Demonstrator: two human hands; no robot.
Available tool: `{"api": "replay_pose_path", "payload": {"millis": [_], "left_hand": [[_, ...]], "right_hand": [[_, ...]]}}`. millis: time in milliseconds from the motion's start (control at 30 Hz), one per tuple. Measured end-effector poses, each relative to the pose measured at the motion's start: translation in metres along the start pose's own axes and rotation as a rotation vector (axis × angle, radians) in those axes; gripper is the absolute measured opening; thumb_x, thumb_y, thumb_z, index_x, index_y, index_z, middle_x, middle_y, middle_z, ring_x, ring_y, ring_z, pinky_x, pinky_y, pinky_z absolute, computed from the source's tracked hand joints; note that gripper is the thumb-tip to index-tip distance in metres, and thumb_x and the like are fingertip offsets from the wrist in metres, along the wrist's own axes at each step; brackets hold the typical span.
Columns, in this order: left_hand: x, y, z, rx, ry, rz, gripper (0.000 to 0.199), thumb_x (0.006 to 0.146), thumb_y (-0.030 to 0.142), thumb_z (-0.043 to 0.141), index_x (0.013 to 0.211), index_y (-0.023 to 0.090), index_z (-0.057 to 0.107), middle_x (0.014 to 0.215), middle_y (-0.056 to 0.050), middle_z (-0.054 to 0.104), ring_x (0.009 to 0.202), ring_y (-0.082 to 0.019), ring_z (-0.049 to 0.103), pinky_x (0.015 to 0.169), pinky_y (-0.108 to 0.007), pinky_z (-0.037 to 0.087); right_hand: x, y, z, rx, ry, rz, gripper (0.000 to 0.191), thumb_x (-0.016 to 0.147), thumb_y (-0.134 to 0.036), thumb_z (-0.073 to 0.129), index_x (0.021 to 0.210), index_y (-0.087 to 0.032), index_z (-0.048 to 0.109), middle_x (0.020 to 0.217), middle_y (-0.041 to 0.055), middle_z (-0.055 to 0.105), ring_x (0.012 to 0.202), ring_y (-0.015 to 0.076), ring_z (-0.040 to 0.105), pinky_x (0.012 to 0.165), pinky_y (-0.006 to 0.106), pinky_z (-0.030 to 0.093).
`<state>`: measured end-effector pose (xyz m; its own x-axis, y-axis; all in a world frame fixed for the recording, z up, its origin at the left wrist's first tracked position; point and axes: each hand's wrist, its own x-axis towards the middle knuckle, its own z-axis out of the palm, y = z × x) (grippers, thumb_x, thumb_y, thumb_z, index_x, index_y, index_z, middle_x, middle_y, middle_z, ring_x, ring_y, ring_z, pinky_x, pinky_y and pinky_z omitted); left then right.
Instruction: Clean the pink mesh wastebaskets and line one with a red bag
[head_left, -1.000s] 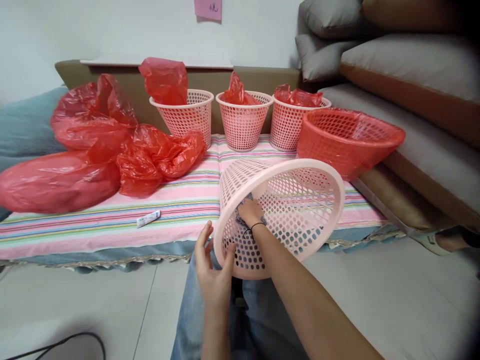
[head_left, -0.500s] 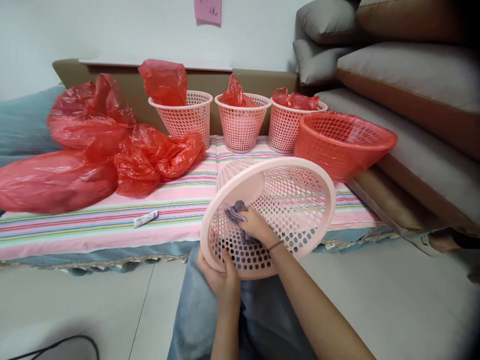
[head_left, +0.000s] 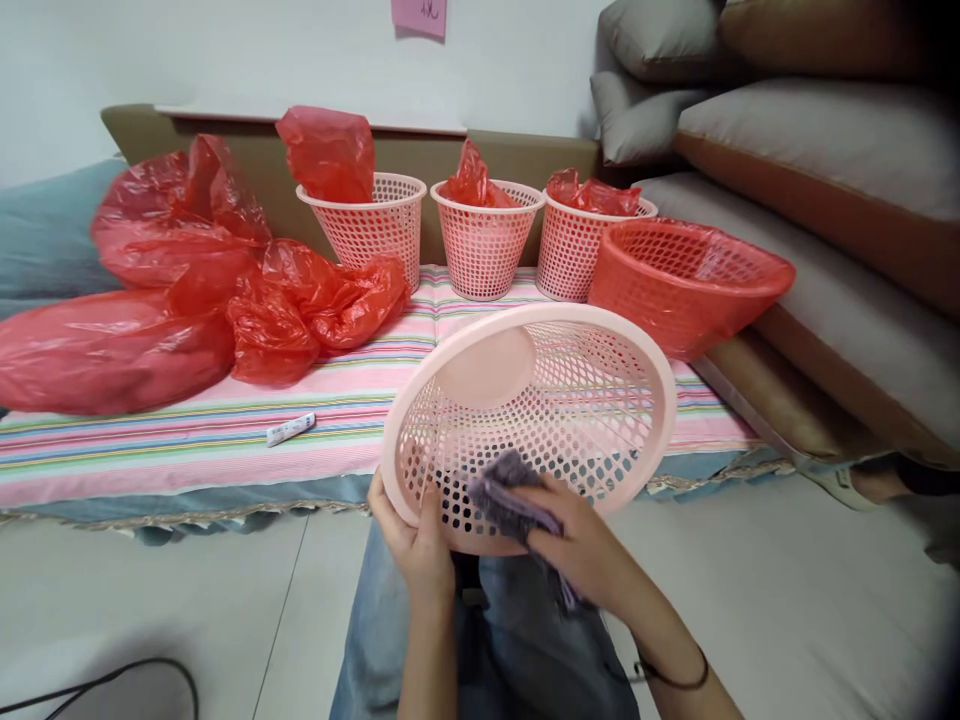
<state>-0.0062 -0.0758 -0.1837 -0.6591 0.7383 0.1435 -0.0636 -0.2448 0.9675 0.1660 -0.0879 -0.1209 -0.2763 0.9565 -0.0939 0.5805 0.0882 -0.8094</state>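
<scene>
A pale pink perforated plastic basket (head_left: 487, 375) lies tilted over my lap, its open mouth facing me. My left hand (head_left: 416, 540) grips the rim at the lower left, thumb inside and fingers outside. In my right hand (head_left: 574, 535) is a bunched grey-purple cloth (head_left: 510, 495), at the lower inner side of the basket near the front rim. Part of the cloth hangs below the hand over the rim.
Several pink baskets (head_left: 484, 245) holding red plastic bags stand at the back of a striped cover (head_left: 360, 400). A red-bagged basket (head_left: 675, 290) tilts at right beside stacked cushions (head_left: 810, 150). Red bags (head_left: 127, 350) and a small white tube (head_left: 291, 429) lie left.
My right hand has drawn the cloth from deep inside the basket toward me, to the front rim. The left hand and the basket's near rim have shifted slightly left.
</scene>
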Motion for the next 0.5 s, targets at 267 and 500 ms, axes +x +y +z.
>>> {"api": "replay_pose_path", "payload": {"millis": [267,500], "left_hand": [[0.0,0.023,-0.002,0.126,-0.072,0.068,0.057,0.078,0.041,0.075,0.128,0.021,0.055,0.13,-0.012,0.063,0.118,-0.025,0.063,0.1,-0.035,0.051],[0.003,0.028,-0.008,0.037,-0.102,0.054,0.055,0.082,0.04,0.075,0.131,0.023,0.057,0.134,-0.011,0.064,0.119,-0.024,0.064,0.099,-0.033,0.052]], "right_hand": [[0.141,0.008,-0.001,-0.504,0.172,0.062,0.046,0.091,-0.022,0.053,0.135,-0.027,0.063,0.121,0.0099,0.064,0.111,0.0255,0.06,0.096,0.03,0.044],[0.166,0.034,0.032,-0.616,0.098,0.143,0.038,0.094,-0.031,0.049,0.128,-0.028,0.066,0.125,0.0108,0.063,0.109,0.0291,0.062,0.093,0.036,0.043]]}}
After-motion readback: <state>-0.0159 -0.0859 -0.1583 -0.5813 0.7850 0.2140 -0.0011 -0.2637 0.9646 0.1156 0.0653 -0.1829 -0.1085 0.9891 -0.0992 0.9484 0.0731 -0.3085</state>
